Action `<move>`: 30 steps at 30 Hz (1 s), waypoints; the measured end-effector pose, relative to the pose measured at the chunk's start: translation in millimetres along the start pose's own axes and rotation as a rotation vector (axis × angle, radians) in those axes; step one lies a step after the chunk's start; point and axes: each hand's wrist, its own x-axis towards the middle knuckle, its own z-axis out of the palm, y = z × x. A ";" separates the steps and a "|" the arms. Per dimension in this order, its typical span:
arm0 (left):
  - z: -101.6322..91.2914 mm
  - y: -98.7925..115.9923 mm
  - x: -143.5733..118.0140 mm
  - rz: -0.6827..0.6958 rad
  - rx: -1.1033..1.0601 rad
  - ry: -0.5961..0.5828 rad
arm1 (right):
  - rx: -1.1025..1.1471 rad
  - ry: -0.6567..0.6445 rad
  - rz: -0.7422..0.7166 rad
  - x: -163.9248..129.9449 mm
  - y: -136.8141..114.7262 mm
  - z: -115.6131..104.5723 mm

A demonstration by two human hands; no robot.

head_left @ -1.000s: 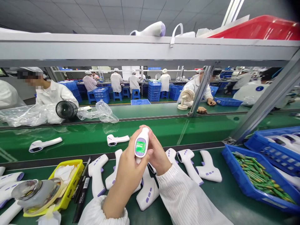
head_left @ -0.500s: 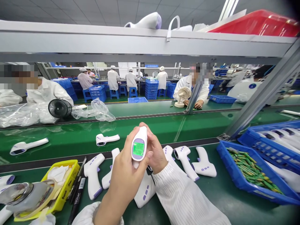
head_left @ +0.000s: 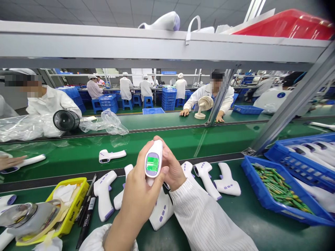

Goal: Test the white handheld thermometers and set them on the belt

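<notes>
Both my hands hold one white and purple infrared thermometer [head_left: 153,158] above the bench, its lit green screen facing me. My left hand [head_left: 140,186] wraps its left side, the thumb lying below the screen. On the far right side, the fingers of my right hand [head_left: 172,167] close around the body; its handle is mostly hidden by my hands. Under my wrists lies another thermometer [head_left: 161,211]. More of them rest close by, one to the left [head_left: 104,195] and several to the right, including a thermometer on its side [head_left: 227,179].
A blue tray [head_left: 251,181] of green batteries stands right, beside a blue basket [head_left: 295,164] of thermometers. At left are a yellow tray [head_left: 69,218] and black markers [head_left: 87,216]. A green conveyor [head_left: 183,141] crosses ahead, carrying thermometers; a co-worker's hand [head_left: 10,161] touches one.
The thermometers on the conveyor have moved left. A co-worker's hand has come in at the far left. The co-worker across has spread their hands apart. My grip looks unchanged.
</notes>
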 end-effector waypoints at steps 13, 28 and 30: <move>-1.7 2.5 -1.4 -0.055 -0.051 0.013 | -0.105 -0.093 0.019 -2.5 1.5 -5.2; 11.5 -17.1 13.0 -0.202 -0.642 0.255 | -0.568 0.041 -0.363 -3.6 13.3 15.6; 5.1 -23.1 22.5 -0.375 -1.049 0.327 | -0.754 -0.046 -0.413 -6.8 18.9 18.2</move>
